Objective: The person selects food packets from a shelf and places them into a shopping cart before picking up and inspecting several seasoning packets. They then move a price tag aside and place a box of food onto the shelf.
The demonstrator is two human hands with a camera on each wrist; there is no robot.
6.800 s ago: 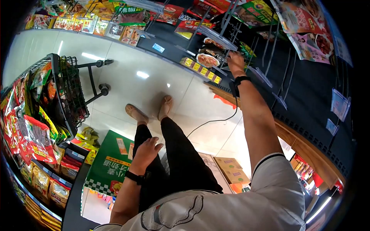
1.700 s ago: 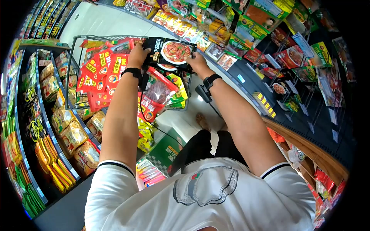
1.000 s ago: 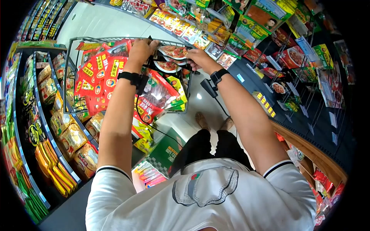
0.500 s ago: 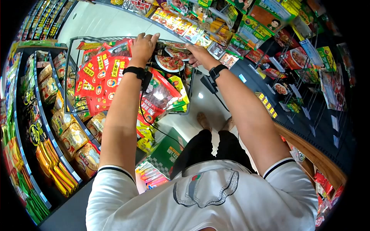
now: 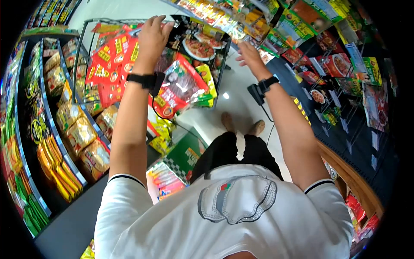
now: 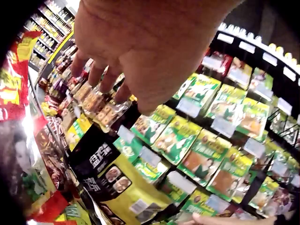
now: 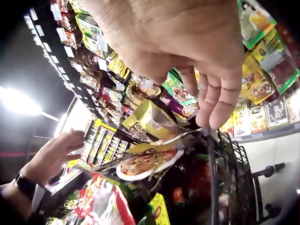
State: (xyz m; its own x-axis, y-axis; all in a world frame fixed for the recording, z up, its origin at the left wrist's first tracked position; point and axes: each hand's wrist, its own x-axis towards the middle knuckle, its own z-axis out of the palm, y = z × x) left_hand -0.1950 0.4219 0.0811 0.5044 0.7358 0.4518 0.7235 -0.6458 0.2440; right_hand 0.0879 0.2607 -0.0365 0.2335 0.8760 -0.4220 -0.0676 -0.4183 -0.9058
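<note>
In the head view, the black packets (image 5: 198,48) lie in the far right corner of the shopping cart (image 5: 78,60), between the two hands; the left hand (image 5: 151,41) is over the red packets (image 5: 114,54), its fingertips just beside the black packets' left edge, so it is the nearer one; its grip is open, fingers loosely bent round nothing; the right hand (image 5: 251,58) is outside the cart's right rim, near it but apart, its grip likewise open and holding nothing; the packets' visible faces slant from far left to near right, roughly along the line from one hand to the other. In the left wrist view, a black-and-yellow packet (image 6: 119,180) lies below the left hand, apart from its fingers, its long axis slanting from upper left to lower right. In the right wrist view, a pictured dish (image 7: 149,164) shows below and to the left of the right hand's fingers; these overlap the cart's rim, though whether they touch it I cannot tell.
</note>
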